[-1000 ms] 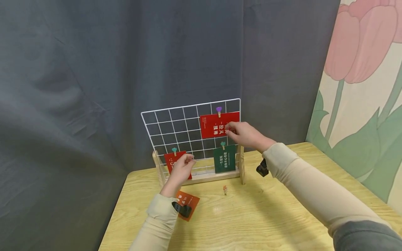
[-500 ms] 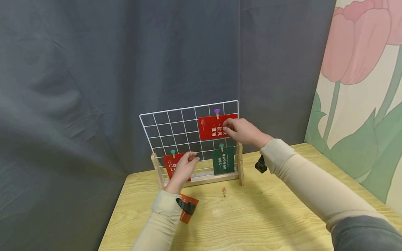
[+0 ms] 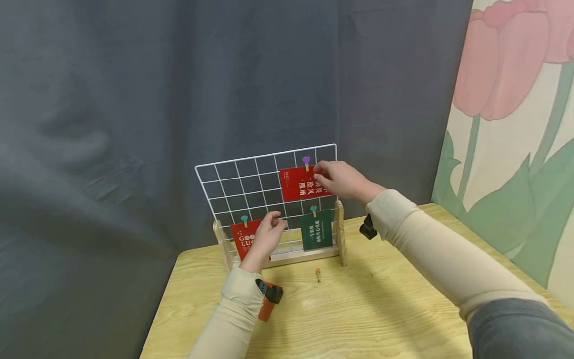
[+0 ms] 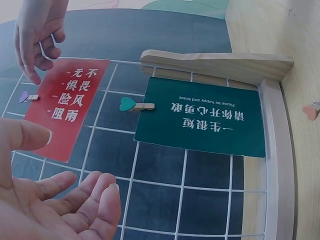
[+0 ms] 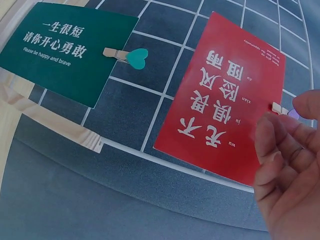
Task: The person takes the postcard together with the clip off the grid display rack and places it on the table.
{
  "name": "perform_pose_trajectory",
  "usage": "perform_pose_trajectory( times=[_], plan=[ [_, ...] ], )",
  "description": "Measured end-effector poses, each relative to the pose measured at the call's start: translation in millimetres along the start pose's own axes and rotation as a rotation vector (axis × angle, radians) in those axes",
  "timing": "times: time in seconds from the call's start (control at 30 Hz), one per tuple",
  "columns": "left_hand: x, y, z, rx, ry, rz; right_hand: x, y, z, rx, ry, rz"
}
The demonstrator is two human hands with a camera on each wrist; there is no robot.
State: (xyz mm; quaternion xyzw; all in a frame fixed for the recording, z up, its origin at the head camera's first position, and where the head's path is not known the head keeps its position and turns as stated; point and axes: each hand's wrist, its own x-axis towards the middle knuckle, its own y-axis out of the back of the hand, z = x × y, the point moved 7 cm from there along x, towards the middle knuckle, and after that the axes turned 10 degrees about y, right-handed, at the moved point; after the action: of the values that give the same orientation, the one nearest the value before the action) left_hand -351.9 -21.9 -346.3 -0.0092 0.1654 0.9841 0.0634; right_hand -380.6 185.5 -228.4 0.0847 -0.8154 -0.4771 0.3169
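— So, what takes up the most room?
— A dark curtain (image 3: 251, 75) behind everything, then a wall (image 3: 498, 124) to the right, painted with pink tulips. Below them is the tabletop (image 3: 358, 319), yellow with wood grain.
— What stands on it?
— A rack (image 3: 305, 257), white wire grid in a wooden stand, near the tabletop's back edge and closer to its back left corner.
— And the hands?
— Both bare. The left hand (image 3: 265, 238) is in front of the rack's lower left part, palm turned up, fingers loosely spread, holding nothing. The right hand (image 3: 343, 179) is at the rack's upper right corner, fingers loosely bent, with nothing seen in its grip; whether a fingertip touches anything, I can't tell.
— Which cards are there?
— The upper red card (image 3: 297, 184) hangs at that upper right corner, partly behind the right hand. The green card (image 3: 317, 230) hangs at the lower right corner, the Good Luck card (image 3: 244, 239) at the lower left. A loose red card (image 3: 267, 310) lies on the tabletop before the rack's left end, partly hidden.
— Smallest things?
— Clips. The purple clip (image 3: 306, 160) is on the upper red card's top edge, just beside the right hand's fingers. One teal clip (image 3: 314, 210) tops the green card, another teal clip (image 3: 244, 220) the Good Luck card. An orange clip (image 3: 318, 274) lies on the tabletop, near the rack's bottom edge.
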Motion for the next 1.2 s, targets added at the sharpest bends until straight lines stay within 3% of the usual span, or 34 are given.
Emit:
perform_pose_trajectory(
  times=[0.67,0.9,1.2],
  plan=[
    [9.6,3.7,7.7,-0.014,0.028,0.019,15.8,2,-16,0.028,-0.008,0.027],
    [13.9,2.2,11.4,-0.028,0.030,0.010,20.5,7,-17,0.004,-0.020,0.077],
    [17.8,-0.5,15.3,-0.033,0.030,-0.010,25.2,3,-22,0.005,-0.005,0.054]
  ],
)
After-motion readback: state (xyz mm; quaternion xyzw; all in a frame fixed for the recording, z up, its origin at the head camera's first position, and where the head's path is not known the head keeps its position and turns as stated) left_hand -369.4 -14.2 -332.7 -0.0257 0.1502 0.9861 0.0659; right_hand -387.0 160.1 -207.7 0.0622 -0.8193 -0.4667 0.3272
